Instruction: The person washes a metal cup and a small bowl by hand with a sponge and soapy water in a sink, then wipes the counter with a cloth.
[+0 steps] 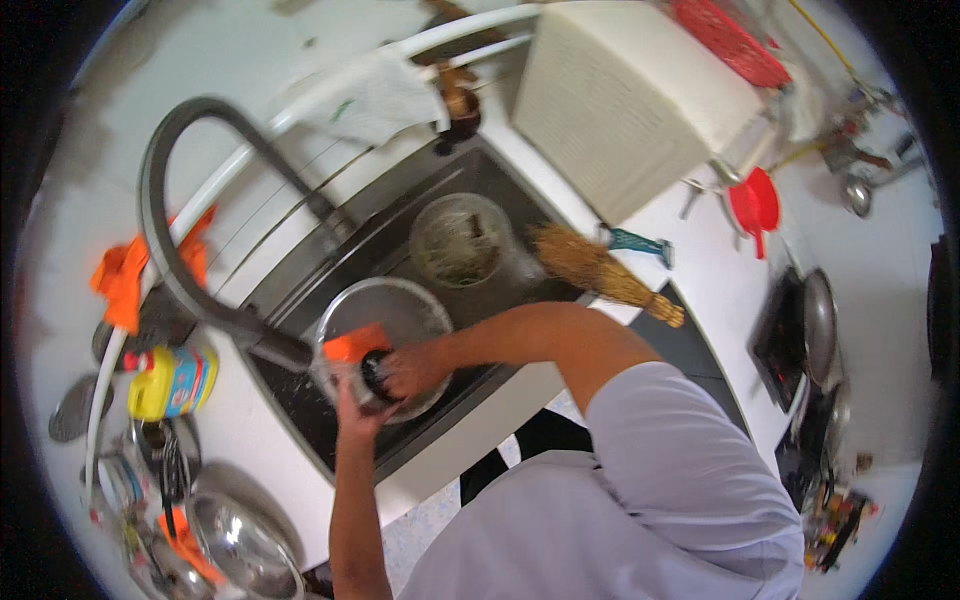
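Observation:
A round metal basin [390, 300] stands in the left part of the dark sink [480, 169], under the spout of a grey arched faucet [214, 105]. Over it, my left hand [361, 409] grips a small dark round vessel [373, 375] from the near side. My right hand [411, 369] comes in from the right with its fingers at the vessel's dark opening; they are blurred and partly hidden. An orange cloth [352, 343] lies just beyond both hands. Further back in the sink is a clear round bowl [461, 240] holding cloudy water and greenish scraps.
A straw brush [600, 270] lies across the sink's right rim, near a teal-handled peeler [637, 244]. A large cream box [615, 112] stands behind. On the left counter are a yellow bottle [171, 382] and a steel bowl [244, 544]. An orange cloth hangs on the white rail [225, 169].

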The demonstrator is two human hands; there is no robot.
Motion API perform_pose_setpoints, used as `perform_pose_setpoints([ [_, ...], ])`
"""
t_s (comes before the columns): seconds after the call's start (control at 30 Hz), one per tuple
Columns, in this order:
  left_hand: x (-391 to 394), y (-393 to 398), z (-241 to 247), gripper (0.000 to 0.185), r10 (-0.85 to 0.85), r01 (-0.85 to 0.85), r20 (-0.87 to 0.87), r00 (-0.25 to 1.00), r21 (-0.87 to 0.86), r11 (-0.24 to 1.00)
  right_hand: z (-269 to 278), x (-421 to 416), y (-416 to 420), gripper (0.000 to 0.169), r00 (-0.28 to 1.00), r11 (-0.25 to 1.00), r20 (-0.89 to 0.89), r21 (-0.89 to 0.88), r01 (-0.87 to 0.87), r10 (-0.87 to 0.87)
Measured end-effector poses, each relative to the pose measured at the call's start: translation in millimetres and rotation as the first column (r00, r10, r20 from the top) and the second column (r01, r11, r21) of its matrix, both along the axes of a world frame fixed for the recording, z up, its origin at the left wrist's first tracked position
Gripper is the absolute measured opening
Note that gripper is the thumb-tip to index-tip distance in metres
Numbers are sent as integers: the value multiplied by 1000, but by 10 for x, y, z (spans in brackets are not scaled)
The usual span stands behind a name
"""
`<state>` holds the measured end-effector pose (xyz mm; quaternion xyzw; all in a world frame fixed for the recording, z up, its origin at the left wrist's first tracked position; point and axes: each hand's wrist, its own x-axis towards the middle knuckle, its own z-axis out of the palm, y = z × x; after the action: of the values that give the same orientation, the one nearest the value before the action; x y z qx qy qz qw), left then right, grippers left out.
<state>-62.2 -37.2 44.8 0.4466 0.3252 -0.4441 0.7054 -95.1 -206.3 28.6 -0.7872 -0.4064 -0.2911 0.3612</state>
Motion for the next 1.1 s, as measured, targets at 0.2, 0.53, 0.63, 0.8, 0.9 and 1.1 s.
perform_pose_setpoints([
  [0.2, 75, -64, -385, 40, 394, -287, 373, 840, -310, 906, 17, -17, 752, 29, 472, 894, -811, -134, 427, -346],
  [0.53, 56, -107, -503, 52, 310, -193, 377, 873, -316, 929, -22, -20, 689, 30, 541, 904, -746, -198, 378, -389],
  [0.63, 24, -27, -120, 60, 42, -30, 45, 998, -251, 967, -437, -12, 85, 27, 980, 945, -199, -325, -39, -29],
  [0.8, 62, -57, -256, 51, 298, -212, 299, 907, -287, 934, 29, 2, 529, 26, 665, 954, -685, -238, 181, -297],
  [0.9, 150, 177, -583, 40, 255, -129, 260, 932, -419, 899, 32, -177, 553, 25, 475, 987, -867, -156, 33, -153],
  [1.1, 75, 257, -835, 55, 370, -374, -54, 927, -109, 921, 145, 97, 337, 18, 778, 734, -505, -674, -86, -373],
])
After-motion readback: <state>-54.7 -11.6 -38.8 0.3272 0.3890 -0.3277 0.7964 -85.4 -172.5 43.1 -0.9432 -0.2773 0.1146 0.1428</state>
